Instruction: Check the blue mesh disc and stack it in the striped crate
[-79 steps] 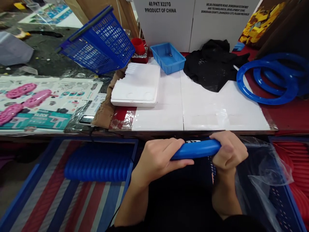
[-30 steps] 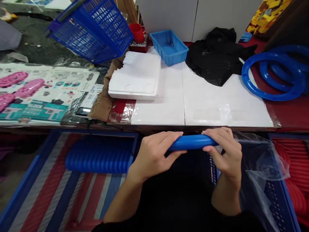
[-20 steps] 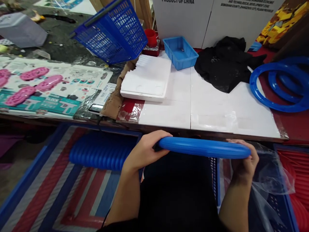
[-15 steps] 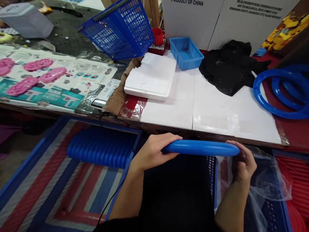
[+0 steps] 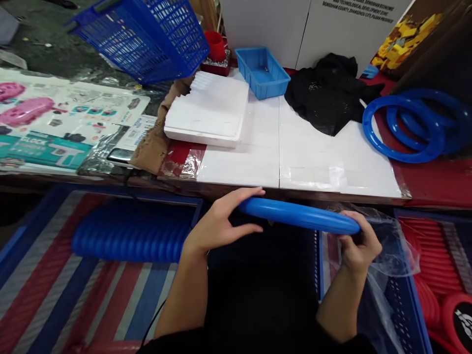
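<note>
Above my lap a round blue plastic piece (image 5: 298, 215) appears edge-on, so I cannot tell whether it is a ring or a disc. It tilts down toward the right. My right hand (image 5: 359, 243) pinches its right end, thumb below and fingers above. At the other end, my left hand (image 5: 221, 221) has its thumb and fingers spread apart around the rim, the thumb clear of the underside. Similar blue pieces (image 5: 129, 236) stand in a packed row inside the blue-framed crate (image 5: 195, 211) at lower left.
On the bench are a white foam block (image 5: 208, 108), a light blue tray (image 5: 263, 73), a black cloth (image 5: 330, 93) and several blue rings (image 5: 403, 129). A blue basket (image 5: 147, 39) leans at the back. Red round pieces (image 5: 435, 265) fill a crate at right, near clear plastic film (image 5: 391, 246).
My left thumb has come away from the blue piece, opening that hand. The piece has tipped, its right end now lower. The view has shifted rightward.
</note>
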The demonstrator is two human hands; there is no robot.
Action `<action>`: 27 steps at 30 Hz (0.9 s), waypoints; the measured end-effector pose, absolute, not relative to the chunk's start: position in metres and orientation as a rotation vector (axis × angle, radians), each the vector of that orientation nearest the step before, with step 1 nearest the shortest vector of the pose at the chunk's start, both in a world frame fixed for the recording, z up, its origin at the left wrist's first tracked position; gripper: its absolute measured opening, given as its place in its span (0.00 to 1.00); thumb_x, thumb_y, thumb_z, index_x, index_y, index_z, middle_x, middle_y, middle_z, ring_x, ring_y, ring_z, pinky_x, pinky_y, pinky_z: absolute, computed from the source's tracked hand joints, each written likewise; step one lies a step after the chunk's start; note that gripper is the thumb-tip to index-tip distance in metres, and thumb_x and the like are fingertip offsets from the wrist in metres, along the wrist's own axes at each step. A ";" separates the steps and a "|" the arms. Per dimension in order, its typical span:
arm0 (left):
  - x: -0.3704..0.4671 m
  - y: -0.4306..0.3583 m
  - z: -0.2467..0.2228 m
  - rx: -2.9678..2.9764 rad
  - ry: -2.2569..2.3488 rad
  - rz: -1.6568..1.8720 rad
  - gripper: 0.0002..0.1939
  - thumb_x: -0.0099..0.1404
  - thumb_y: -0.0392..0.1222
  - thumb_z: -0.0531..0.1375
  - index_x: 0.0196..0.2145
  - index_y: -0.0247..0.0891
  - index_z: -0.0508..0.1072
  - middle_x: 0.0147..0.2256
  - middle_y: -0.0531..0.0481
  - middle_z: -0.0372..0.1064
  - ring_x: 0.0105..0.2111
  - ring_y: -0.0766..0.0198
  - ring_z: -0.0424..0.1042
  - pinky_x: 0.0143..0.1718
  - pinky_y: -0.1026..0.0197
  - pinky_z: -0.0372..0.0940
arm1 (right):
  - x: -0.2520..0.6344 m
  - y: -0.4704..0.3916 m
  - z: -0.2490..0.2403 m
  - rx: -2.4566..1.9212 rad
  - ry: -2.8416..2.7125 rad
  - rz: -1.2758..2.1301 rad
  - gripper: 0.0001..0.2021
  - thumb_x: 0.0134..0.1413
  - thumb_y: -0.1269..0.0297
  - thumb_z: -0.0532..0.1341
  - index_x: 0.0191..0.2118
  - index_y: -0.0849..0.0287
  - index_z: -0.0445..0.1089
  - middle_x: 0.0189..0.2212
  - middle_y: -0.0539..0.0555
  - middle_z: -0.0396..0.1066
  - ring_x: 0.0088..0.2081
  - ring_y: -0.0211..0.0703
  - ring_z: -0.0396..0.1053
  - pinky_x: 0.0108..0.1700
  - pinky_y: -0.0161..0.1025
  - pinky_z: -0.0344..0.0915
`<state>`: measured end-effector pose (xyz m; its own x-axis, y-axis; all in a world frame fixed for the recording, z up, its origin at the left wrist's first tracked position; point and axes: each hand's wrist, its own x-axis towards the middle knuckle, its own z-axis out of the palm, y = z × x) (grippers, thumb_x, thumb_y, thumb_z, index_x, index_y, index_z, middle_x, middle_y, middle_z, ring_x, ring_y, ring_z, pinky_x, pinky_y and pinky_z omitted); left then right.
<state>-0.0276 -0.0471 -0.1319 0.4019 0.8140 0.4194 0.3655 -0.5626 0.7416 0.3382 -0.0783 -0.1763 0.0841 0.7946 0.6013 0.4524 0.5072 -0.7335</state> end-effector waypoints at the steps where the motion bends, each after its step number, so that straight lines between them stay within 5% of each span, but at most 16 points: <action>1: -0.034 -0.046 -0.143 2.031 1.047 1.097 0.43 0.65 0.50 0.79 0.73 0.42 0.71 0.62 0.36 0.80 0.63 0.45 0.80 0.69 0.44 0.72 | 0.342 -0.079 -0.186 -1.107 -1.414 0.374 0.21 0.58 0.54 0.76 0.55 0.54 0.83 0.47 0.58 0.83 0.46 0.56 0.81 0.51 0.55 0.79; 4: -0.045 -0.041 -0.181 1.798 1.109 1.177 0.44 0.63 0.52 0.79 0.71 0.38 0.72 0.59 0.34 0.82 0.59 0.45 0.82 0.63 0.46 0.76 | 0.346 -0.075 -0.220 -1.021 -1.045 0.467 0.24 0.57 0.48 0.75 0.55 0.53 0.81 0.48 0.56 0.82 0.47 0.53 0.81 0.55 0.55 0.78; 7: -0.040 -0.041 -0.203 1.707 1.171 1.235 0.33 0.65 0.55 0.77 0.61 0.34 0.80 0.51 0.37 0.85 0.50 0.49 0.85 0.53 0.53 0.79 | 0.344 -0.072 -0.252 -1.001 -0.904 0.625 0.29 0.60 0.39 0.70 0.60 0.50 0.78 0.52 0.58 0.81 0.51 0.55 0.81 0.58 0.60 0.77; 11: -0.025 -0.047 -0.186 1.857 1.195 1.262 0.21 0.66 0.50 0.75 0.51 0.35 0.83 0.44 0.42 0.86 0.43 0.53 0.85 0.49 0.56 0.80 | 0.351 -0.079 -0.255 -1.083 -0.929 0.696 0.36 0.59 0.34 0.69 0.64 0.52 0.73 0.54 0.60 0.80 0.55 0.55 0.80 0.62 0.59 0.75; 19: 0.010 -0.058 -0.122 2.577 0.892 1.073 0.20 0.75 0.39 0.68 0.62 0.38 0.79 0.55 0.40 0.85 0.51 0.52 0.86 0.54 0.54 0.80 | 0.342 -0.093 -0.166 -1.134 -1.861 0.336 0.33 0.56 0.54 0.79 0.66 0.51 0.76 0.60 0.62 0.79 0.63 0.63 0.76 0.68 0.66 0.71; 23: 0.016 -0.058 -0.115 2.581 0.871 1.143 0.23 0.75 0.40 0.68 0.65 0.40 0.77 0.56 0.40 0.84 0.55 0.51 0.84 0.61 0.48 0.79 | 0.322 -0.084 -0.175 -1.117 -1.866 0.217 0.25 0.60 0.64 0.75 0.62 0.50 0.78 0.53 0.59 0.82 0.54 0.57 0.80 0.59 0.61 0.78; 27: -0.013 -0.054 -0.136 2.325 1.080 1.272 0.32 0.72 0.42 0.72 0.70 0.42 0.73 0.60 0.37 0.81 0.61 0.48 0.81 0.67 0.41 0.75 | 0.323 -0.071 -0.208 -1.114 -1.485 0.369 0.20 0.55 0.61 0.77 0.53 0.53 0.80 0.46 0.57 0.82 0.48 0.57 0.81 0.56 0.62 0.80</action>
<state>-0.0130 -0.0538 -0.1365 0.3333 0.7241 0.6038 0.4785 -0.6817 0.5534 0.3229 -0.0709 -0.2085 0.1393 0.7929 0.5933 0.4231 0.4940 -0.7596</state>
